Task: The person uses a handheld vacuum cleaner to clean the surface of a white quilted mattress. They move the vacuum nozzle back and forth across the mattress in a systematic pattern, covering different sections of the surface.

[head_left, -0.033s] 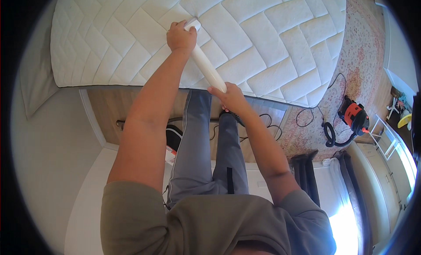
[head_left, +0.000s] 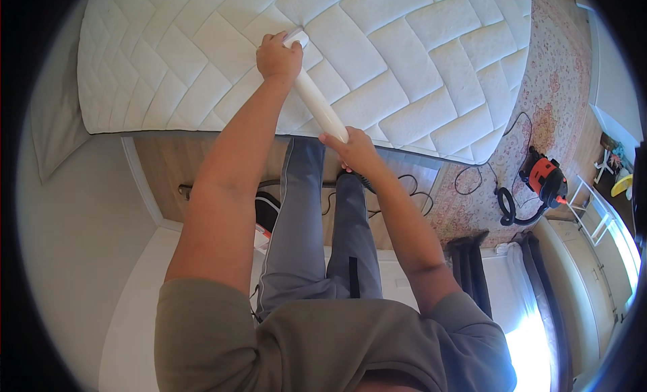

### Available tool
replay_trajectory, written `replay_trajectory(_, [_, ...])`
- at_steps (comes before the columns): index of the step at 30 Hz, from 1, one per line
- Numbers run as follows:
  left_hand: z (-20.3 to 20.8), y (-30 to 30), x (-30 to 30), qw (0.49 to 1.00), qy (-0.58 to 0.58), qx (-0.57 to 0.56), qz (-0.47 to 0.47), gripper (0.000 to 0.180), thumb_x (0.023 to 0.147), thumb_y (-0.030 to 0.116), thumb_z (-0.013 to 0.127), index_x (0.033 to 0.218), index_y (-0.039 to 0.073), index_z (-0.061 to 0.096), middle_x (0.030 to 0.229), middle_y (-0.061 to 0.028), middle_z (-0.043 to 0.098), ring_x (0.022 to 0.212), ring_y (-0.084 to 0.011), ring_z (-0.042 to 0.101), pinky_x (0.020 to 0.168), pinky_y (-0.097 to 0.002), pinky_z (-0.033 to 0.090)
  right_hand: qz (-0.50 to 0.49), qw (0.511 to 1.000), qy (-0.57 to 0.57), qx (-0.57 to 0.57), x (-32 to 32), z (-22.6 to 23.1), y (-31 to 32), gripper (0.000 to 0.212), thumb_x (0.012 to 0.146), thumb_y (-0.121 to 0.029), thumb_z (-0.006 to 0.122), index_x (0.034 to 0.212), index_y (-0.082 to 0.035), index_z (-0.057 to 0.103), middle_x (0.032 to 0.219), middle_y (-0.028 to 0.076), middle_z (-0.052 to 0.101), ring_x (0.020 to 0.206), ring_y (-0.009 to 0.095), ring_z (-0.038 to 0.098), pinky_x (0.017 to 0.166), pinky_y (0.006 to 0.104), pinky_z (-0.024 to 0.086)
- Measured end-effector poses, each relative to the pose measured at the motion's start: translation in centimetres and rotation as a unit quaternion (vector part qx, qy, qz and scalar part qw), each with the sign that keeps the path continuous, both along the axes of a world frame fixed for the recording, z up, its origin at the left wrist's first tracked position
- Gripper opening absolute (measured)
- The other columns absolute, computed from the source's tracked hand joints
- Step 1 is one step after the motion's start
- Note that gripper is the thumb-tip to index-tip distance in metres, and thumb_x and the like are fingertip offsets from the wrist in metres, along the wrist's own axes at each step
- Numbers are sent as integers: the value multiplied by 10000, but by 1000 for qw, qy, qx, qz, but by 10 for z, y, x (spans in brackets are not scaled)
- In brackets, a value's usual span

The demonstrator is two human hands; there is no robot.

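A long white tube (head_left: 318,104) slants over the quilted white mattress (head_left: 418,62), its far end by the mattress surface and its near end over the mattress's front edge. At the far end, my left hand (head_left: 278,58) is closed around the tube, beside a pale, partly clear end piece (head_left: 295,38). My right hand (head_left: 354,150) grips the near end, thumb on top and fingers mostly hidden underneath. Whether anything joins the tube below my right hand cannot be seen.
An orange and black canister vacuum cleaner (head_left: 544,178) stands on the patterned rug (head_left: 556,89) at right, with black cord looping nearby. A dark hose or pipe (head_left: 269,183) lies on the wood floor behind my legs. A grey wall (head_left: 67,244) bounds the left side.
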State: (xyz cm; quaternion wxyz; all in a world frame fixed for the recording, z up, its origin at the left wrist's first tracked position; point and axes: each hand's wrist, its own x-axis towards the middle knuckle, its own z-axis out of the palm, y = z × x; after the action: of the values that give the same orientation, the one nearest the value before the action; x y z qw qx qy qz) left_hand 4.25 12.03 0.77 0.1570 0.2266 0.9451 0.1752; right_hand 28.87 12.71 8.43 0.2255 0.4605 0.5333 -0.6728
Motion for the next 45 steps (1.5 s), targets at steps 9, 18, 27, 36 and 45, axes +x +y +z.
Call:
replay_trajectory(9, [-1,-8,21,1000,5,0,-3,408,837,324,666,1194,136,724,1189,-68,640,1067,-344,622,947,-432,507,-7,1000,-5,12,21,1,-11,601,867,-551,718,944,39,638,675,99,631,517,202,624,486,338,497])
replay_trajectory(18, [-1,-17,46,1000,5,1,-7,401,823,313,676,1178,133,726,1166,-75,642,1043,-335,626,931,-437,507,-9,1000,-24,-1,40,17,-15,590,867,-534,719,1014,34,658,685,102,637,522,197,625,499,337,499])
replay_trajectory(27, [0,-30,95,1000,3,6,-11,394,827,305,674,1175,126,719,1171,-78,635,1050,-340,618,932,-441,502,-24,999,-30,-2,86,14,-31,512,881,-479,732,983,13,633,594,31,551,465,129,560,427,290,462])
replay_trajectory(36, [2,-47,152,999,5,24,-27,394,822,279,684,1169,94,710,1151,-99,631,1038,-343,610,925,-443,487,13,998,-58,6,144,13,-47,602,858,-570,711,1028,7,671,713,107,659,581,220,658,577,369,522])
replay_trajectory(45, [0,-70,228,998,-25,44,-24,388,820,259,694,1157,66,700,1134,-124,623,1044,-355,603,923,-457,482,27,995,-60,75,217,22,-69,575,864,-552,707,991,9,694,750,122,681,629,246,676,624,397,526])
